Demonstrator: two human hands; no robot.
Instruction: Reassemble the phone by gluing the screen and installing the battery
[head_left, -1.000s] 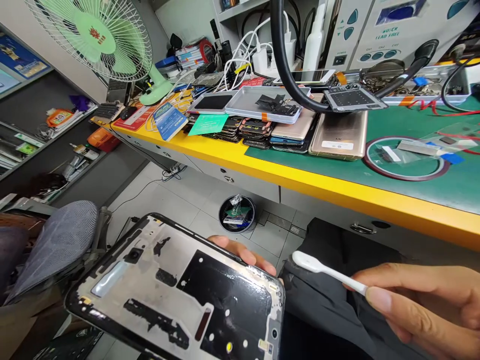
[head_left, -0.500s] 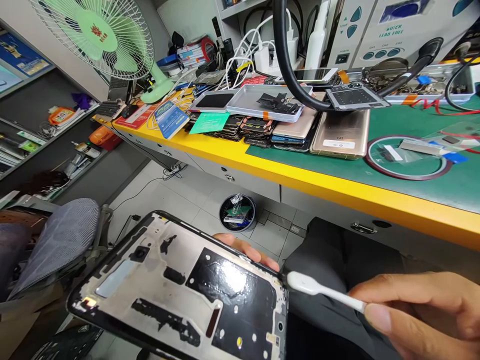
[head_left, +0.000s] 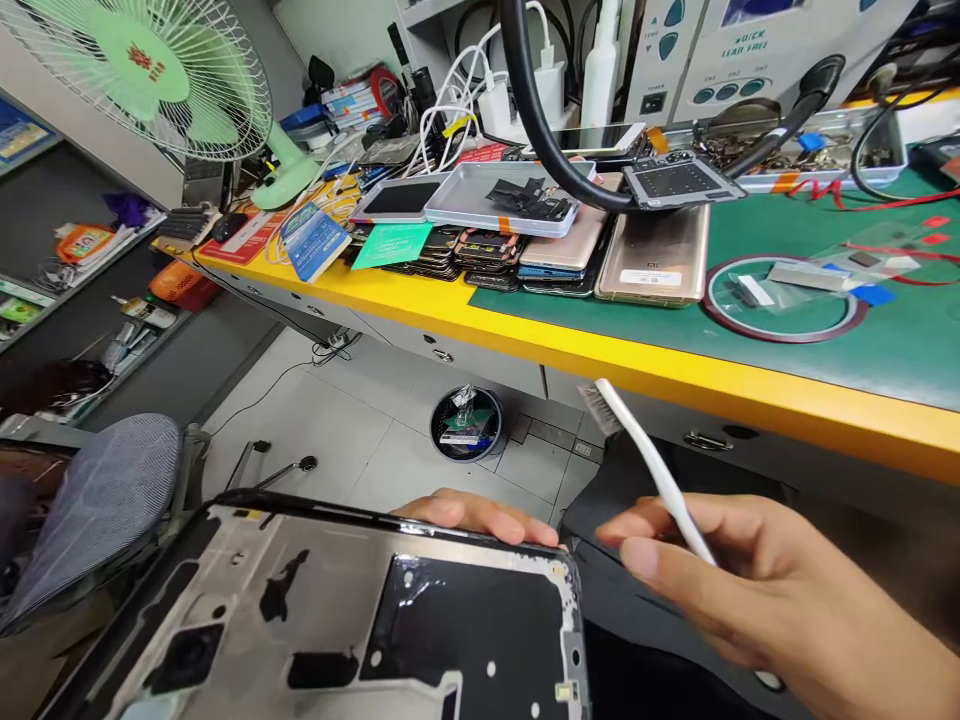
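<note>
My left hand (head_left: 480, 515) grips a phone frame (head_left: 330, 580) by its far long edge; only the fingertips show, the rest lies behind it. The frame is bare metal inside, with a black sheet (head_left: 472, 610) and black adhesive patches, and its near part runs out of the picture. My right hand (head_left: 742, 570) is closed around the handle of a white toothbrush (head_left: 649, 450) with dark bristles. The toothbrush points up and to the left, bristles facing left, apart from the frame.
Beyond my hands runs a workbench with a yellow edge (head_left: 750, 385) and a green mat (head_left: 637, 325). Stacked phones (head_left: 652, 255), a shallow tray (head_left: 450, 200), a cable ring (head_left: 787, 335) and a soldering station (head_left: 712, 90) stand there. A waste bin (head_left: 435, 420) is on the floor; a fan (head_left: 285, 160) stands left.
The toothbrush has lifted off the frame's right corner and turned upright, its bristles now showing. The phone frame has come nearer and lower, with its far edge tilted more level.
</note>
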